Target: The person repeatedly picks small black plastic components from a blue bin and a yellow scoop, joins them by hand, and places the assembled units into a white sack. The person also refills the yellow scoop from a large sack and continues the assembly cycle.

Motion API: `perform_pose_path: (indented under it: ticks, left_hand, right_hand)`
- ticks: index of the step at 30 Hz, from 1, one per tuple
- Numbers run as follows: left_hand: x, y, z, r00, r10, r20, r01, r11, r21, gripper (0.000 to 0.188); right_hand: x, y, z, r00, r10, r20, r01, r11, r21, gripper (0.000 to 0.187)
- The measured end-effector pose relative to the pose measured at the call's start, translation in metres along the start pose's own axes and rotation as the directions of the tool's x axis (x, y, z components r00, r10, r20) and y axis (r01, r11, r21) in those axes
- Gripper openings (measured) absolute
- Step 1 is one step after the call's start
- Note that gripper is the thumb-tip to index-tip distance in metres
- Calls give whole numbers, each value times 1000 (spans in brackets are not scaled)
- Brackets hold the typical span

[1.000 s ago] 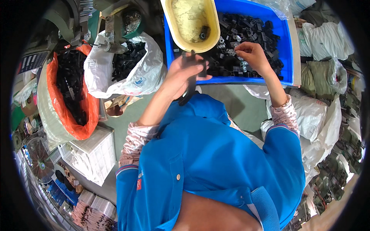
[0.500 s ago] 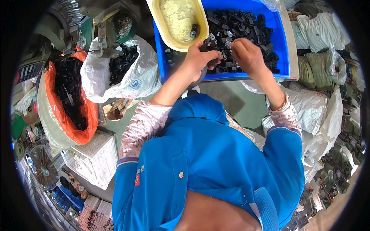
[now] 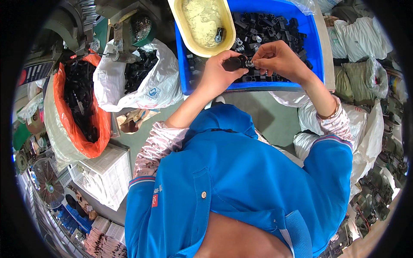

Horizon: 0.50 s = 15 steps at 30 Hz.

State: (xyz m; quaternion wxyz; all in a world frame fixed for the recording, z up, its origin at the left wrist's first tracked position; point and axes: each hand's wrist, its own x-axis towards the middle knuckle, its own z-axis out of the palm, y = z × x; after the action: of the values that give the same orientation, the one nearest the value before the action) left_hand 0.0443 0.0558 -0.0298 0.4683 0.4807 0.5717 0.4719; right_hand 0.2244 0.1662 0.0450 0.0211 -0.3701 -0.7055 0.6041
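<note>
Over the front of the blue bin (image 3: 321,51), my left hand (image 3: 215,72) is closed around a dark object with a rounded end (image 3: 232,64), its kind unclear. A silvery coil spring (image 3: 249,63) sticks out to the right from it. The fingertips of my right hand (image 3: 282,63) pinch the spring's other end, so the hands nearly meet. Small black plastic parts (image 3: 275,26) fill the bin below. Bright metal springs (image 3: 239,44) lie among them, just beyond my fingers. A yellow tray (image 3: 201,17) rests over the bin's left corner with one small black part (image 3: 219,35) inside.
To the left stand a white sack (image 3: 107,81) and an orange-lined sack (image 3: 102,129), both holding black parts. A metal machine arm (image 3: 118,45) reaches over the white one. White crates (image 3: 103,172) sit behind them. More sacks (image 3: 357,36) are piled at the right.
My right hand has turned and its fingers have closed on the spring's end. The dark object in my left hand now points its rounded end toward the right hand.
</note>
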Motion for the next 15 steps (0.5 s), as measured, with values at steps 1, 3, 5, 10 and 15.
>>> perform_pose_path:
  ticks: [1,3,5,10,15]
  left_hand:
    - [-3,5,0,1000,1,-13,0,1000,13,33]
    - [-7,9,1,997,63,-50,-57,992,115,35]
    - [-10,10,2,979,188,-80,-157,942,297,36]
    - [-13,25,-1,996,43,-74,-32,989,145,36]
    - [-18,25,-4,981,76,-179,-81,996,-23,38]
  right_hand:
    - [1,-3,-1,1000,0,12,0,999,-36,12]
    - [2,-11,-2,999,1,37,3,994,-108,11]
    - [7,-20,-2,998,-14,66,30,967,-254,11]
    - [22,-34,5,996,39,82,-8,941,-339,12]
    - [29,-29,4,990,121,71,-129,985,116,24]
